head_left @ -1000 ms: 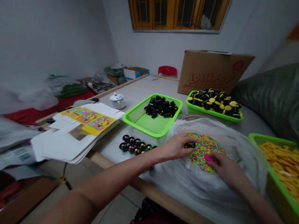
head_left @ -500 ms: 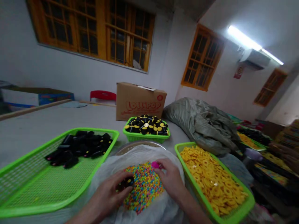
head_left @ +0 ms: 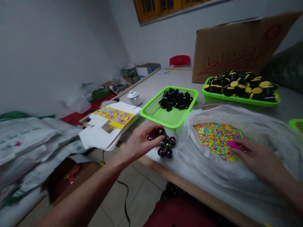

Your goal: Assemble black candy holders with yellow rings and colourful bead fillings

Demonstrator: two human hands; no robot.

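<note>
My left hand (head_left: 142, 140) is at the table's front edge, thumb and fingers curled around a small black container (head_left: 161, 131). Several similar black containers (head_left: 167, 144) with coloured beads in their tops stand close under and beside it. To the right, my right hand (head_left: 255, 154) pinches a small pink scoop (head_left: 233, 144) over a heap of tiny multicoloured candy beads (head_left: 213, 137). The beads lie in a white plastic bag (head_left: 196, 164) spread open over a round basin. Whether the scoop holds any beads is hidden.
Behind the hands sit a green basket (head_left: 171, 118) of black containers and another green basket (head_left: 241, 100) of black containers with yellow lids. A cardboard box (head_left: 220, 60) stands at the back. Left are printed cards (head_left: 113, 116), white sheets and a silver tin (head_left: 134, 98).
The view has swung left. My left hand has moved from above the candy beads to the group of black containers at the table edge. My right hand stays by the beads with the pink scoop.
</note>
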